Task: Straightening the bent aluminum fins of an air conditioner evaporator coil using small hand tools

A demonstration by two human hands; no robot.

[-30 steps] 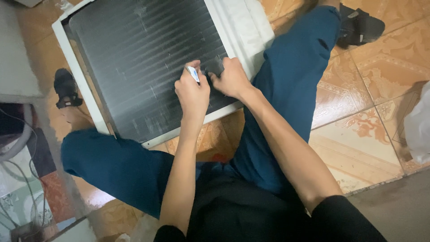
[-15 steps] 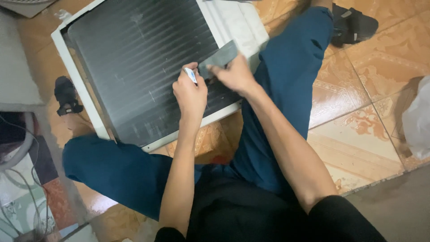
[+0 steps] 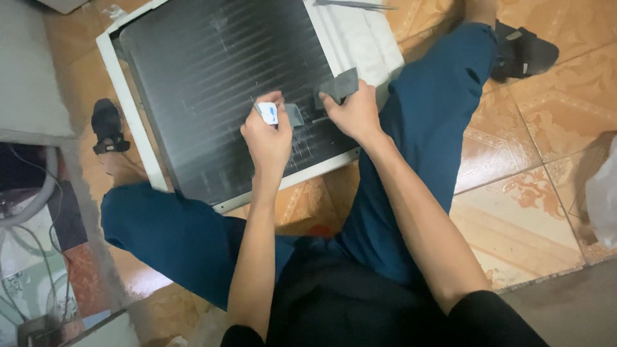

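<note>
A seated person's left hand [image 3: 268,138] grips a small white tool [image 3: 268,114]; the right hand [image 3: 353,112] pinches a grey sheet scrap [image 3: 339,84] above a dark finned panel [image 3: 212,83].

Black, finely ribbed finned panel [image 3: 225,83] in a white frame [image 3: 128,122]; grey strip [image 3: 339,85]; navy trousers [image 3: 424,128]; orange-tan floor tiles [image 3: 514,193] patterned with pale ornament; black sandals [image 3: 524,54].

A dark finned panel [image 3: 218,96] in a white frame [image 3: 128,115] lies on the tiled floor [image 3: 514,212]. Its far and left areas are open. Near its front edge, the left hand [image 3: 267,138] and right hand [image 3: 353,112], holding a grey strip [image 3: 339,85], block the way. Blue-trousered legs [image 3: 437,128] hem in the front and right edges; sandalled feet [image 3: 106,125] flank the frame.
</note>
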